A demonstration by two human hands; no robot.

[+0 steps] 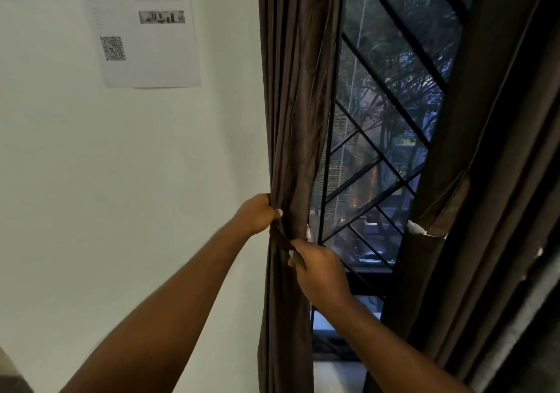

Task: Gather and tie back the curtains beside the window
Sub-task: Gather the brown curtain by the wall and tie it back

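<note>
A dark brown curtain hangs bunched at the left side of the window. My left hand is closed around its gathered waist from the left. Just below, my right hand pinches the fabric, or a brown band against it; which one I cannot tell. A second dark curtain hangs on the right, with a brown tie-back strap and a pale end showing at its middle.
A white wall fills the left, with a printed paper sheet bearing a QR code taped high up. Black diagonal bars cross the window glass. A pale sill lies at the bottom between the curtains.
</note>
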